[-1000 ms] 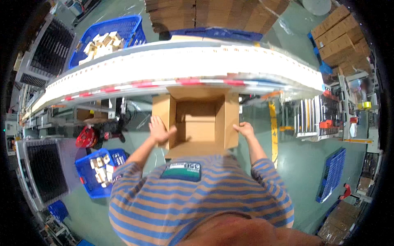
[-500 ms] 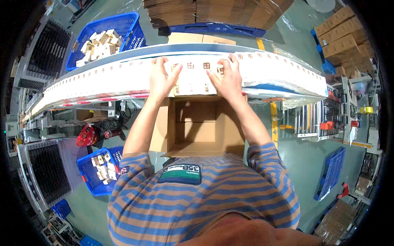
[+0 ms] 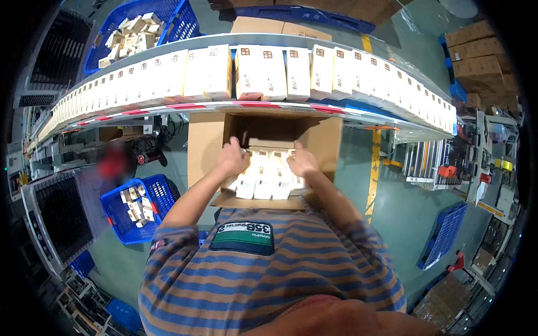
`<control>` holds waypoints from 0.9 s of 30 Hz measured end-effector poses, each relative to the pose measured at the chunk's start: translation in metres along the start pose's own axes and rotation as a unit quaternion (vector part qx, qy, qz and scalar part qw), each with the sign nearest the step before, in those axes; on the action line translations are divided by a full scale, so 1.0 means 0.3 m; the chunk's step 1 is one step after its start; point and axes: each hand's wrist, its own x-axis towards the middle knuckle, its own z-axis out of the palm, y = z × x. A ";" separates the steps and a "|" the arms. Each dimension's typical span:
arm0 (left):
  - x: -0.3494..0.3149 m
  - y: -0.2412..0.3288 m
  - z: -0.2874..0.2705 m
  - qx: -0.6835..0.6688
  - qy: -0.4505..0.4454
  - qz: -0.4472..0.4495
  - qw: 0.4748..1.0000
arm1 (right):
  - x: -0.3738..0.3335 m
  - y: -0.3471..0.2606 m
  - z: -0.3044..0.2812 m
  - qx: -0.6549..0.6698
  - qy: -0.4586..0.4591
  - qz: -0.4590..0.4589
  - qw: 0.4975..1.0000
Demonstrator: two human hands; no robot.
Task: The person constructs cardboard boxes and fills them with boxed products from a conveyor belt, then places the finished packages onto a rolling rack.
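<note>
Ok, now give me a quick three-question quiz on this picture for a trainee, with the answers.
1. What is held between the left hand and the right hand?
2. True or false: the open cardboard box appears below the conveyor in the picture.
3. What colour is the lower-left plastic basket with loose cartons in it? A) green, B) blue, C) yellow.

Key:
1. A row of white cartons.
2. True.
3. B.
</note>
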 end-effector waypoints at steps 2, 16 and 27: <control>0.127 -0.009 0.132 0.098 -0.134 -0.021 0.986 | 0.169 0.029 0.154 -0.104 -0.191 0.004 0.976; 0.041 0.032 -0.535 0.020 0.394 0.232 0.889 | 0.010 -0.361 -0.409 -0.096 0.414 -0.266 0.865; 0.285 0.079 -0.593 -0.272 0.153 0.172 0.935 | 0.174 -0.359 -0.511 -0.069 0.206 -0.119 0.969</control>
